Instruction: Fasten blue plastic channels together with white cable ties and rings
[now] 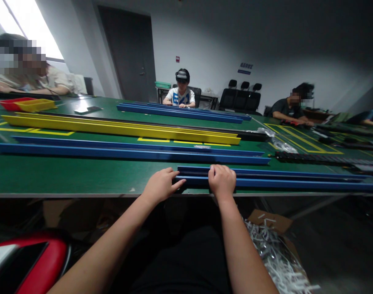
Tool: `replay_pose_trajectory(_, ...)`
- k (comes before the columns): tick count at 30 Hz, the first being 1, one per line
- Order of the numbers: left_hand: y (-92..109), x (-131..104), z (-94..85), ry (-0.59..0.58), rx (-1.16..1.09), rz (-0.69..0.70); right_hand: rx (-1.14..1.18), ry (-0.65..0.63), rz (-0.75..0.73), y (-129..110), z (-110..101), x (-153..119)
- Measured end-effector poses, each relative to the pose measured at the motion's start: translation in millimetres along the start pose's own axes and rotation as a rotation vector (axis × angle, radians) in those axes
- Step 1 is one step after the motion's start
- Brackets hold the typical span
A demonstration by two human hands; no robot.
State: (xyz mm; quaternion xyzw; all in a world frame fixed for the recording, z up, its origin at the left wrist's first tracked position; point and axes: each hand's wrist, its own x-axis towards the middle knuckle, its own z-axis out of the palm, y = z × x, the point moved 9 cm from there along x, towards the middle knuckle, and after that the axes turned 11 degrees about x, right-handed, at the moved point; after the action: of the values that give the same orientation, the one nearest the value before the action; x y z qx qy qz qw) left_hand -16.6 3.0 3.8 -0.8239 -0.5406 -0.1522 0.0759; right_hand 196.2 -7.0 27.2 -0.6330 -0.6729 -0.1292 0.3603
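A long blue channel [281, 182] lies along the near edge of the green table and runs off to the right. My left hand [162, 184] is at its left end, thumb and fingers apart around the end; whether it pinches anything there is hidden. Further right, my right hand [222, 181] is closed over the channel, its fingers wrapped on the near wall. Behind them lies another long blue channel [128, 153], and beyond that a yellow channel [122, 130] with a black strip along its far side.
More blue channels [180, 113] lie at the table's far side. Red [13, 104] and yellow trays [36, 105] stand at the left. Black strips [321, 158] and clear plastic lie at the right. Several people sit around the table. A box of white strips [275, 253] stands below.
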Motion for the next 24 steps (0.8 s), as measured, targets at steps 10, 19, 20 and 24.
replay_pose_trajectory(10, -0.2, 0.9, 3.7, -0.021, 0.041, 0.004, -0.003, 0.022, -0.017, 0.8, 0.0, -0.6)
replay_pose_trajectory(19, 0.7, -0.7, 3.3, -0.029, 0.04, 0.006, 0.003, 0.025, -0.017, 0.9, 0.7, -1.0)
replay_pose_trajectory(20, 0.6, -0.8, 3.2, -0.029, 0.039, 0.003, 0.004, 0.024, -0.017, 0.9, 0.9, -0.9)
replay_pose_trajectory(24, -0.4, -0.1, 4.1, -0.034, 0.034, -0.006, 0.01, 0.025, -0.011, 1.4, 0.9, -0.6)
